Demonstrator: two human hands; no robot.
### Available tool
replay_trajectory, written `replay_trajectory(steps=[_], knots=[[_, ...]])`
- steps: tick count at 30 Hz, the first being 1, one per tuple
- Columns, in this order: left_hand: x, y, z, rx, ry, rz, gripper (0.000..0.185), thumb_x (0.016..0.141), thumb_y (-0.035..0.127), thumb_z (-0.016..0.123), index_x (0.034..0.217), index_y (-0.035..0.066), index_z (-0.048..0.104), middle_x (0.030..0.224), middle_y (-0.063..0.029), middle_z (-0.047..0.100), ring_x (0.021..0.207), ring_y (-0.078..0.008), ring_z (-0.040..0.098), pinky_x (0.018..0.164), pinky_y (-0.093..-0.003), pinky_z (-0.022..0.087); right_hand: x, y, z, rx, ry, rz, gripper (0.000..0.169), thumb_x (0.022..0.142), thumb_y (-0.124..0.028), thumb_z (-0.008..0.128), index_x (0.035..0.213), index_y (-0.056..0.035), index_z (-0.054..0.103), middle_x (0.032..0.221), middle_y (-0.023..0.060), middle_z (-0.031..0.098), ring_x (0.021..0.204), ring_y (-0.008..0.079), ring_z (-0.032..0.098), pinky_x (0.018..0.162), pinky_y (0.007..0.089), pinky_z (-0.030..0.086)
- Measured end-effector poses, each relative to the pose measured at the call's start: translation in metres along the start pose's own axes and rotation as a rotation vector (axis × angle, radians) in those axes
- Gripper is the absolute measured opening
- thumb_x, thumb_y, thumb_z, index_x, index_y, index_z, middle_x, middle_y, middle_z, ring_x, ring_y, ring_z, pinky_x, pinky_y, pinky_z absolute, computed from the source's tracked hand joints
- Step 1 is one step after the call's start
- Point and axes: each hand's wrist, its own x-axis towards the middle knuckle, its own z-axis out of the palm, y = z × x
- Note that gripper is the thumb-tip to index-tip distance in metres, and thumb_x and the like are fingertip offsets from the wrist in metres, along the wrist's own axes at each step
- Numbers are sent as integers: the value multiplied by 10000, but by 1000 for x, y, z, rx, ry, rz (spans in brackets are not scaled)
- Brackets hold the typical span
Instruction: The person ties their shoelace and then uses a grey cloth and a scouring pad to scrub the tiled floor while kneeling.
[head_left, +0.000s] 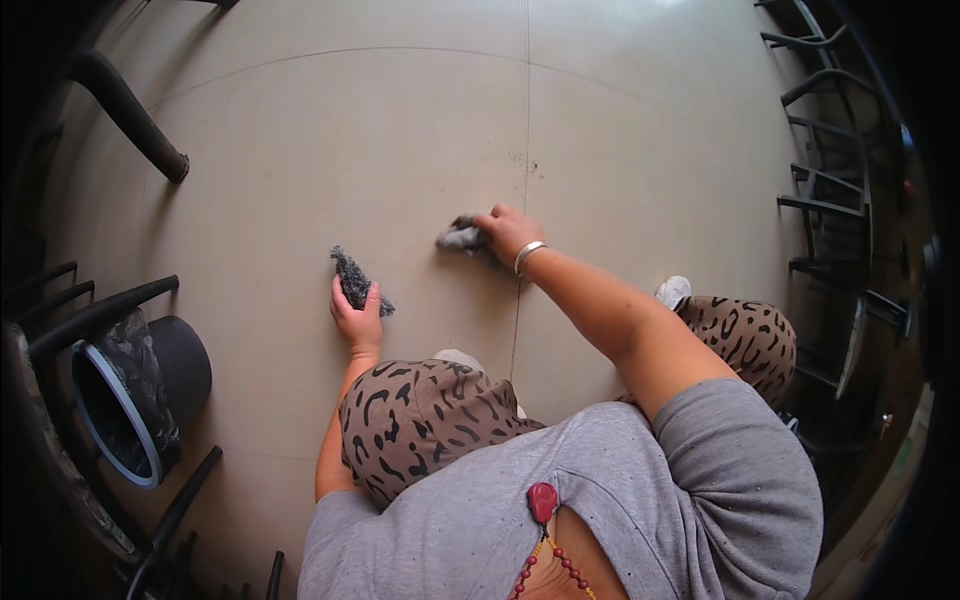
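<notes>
My left hand (355, 311) grips a dark grey scouring pad (354, 279), perhaps steel wool, close to the tiled floor (420, 150). To its right and farther ahead, my right hand (511, 231) holds a crumpled grey-and-white cloth (462, 235) low over the tiles. The fingers partly cover the cloth, and I cannot tell whether it presses on the floor. Beyond my right hand, small dark specks (533, 166) lie along a tile joint. My knees in patterned trousers (431, 420) are bent beneath me.
A black bin (180, 360) with a pale blue rim and a dark plastic liner stands at the left. Dark furniture legs (135, 120) rise around it and farther ahead. Black metal-looking chair frames (825, 172) line the right side.
</notes>
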Motion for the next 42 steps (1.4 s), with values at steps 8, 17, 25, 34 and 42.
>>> replay_trajectory(steps=[8, 17, 25, 34, 42], knots=[[3, -2, 19, -76, 221, 13, 680, 729, 313, 696, 1247, 36, 354, 1172, -192, 425, 1054, -325, 433, 888, -404, 379, 20, -15, -10, 125, 216, 17, 448, 719, -311, 618, 1130, -243, 453, 977, 56, 512, 911, 235, 543, 675, 363, 480], [-26, -15, -8, -147, 398, -130, 663, 756, 297, 684, 1251, 40, 326, 1193, -178, 401, 1037, -297, 440, 878, -379, 383, -4, -87, 66, -240, -284, -775, 506, 816, -505, 441, 1282, -307, 425, 1439, 4, 222, 1344, 206, 119, 1074, 435, 69], [-15, -18, 11, -79, 348, -101, 641, 753, 304, 681, 1242, 49, 356, 1219, -176, 405, 1103, -306, 409, 924, -387, 351, 93, -45, -1, -283, -14, -313, 487, 887, -463, 339, 1349, -319, 292, 1461, -6, 148, 1352, 213, 81, 1072, 435, 82], [-9, 2, 19, 16, 213, 9, 636, 729, 342, 681, 1226, 83, 380, 1158, -177, 444, 1063, -337, 432, 890, -411, 377, 78, 42, -22, -237, -48, 173, 434, 885, -291, 378, 1318, -267, 358, 1437, 16, 224, 1321, 215, 206, 1021, 394, 271], [-16, -8, 27, 14, 41, 96, 650, 696, 295, 698, 1238, 130, 379, 1057, -167, 464, 988, -339, 463, 836, -430, 403, 69, 24, -72, 67, 340, -28, 310, 753, -208, 537, 1059, -171, 577, 1173, 70, 519, 1058, 266, 488, 874, 365, 419]])
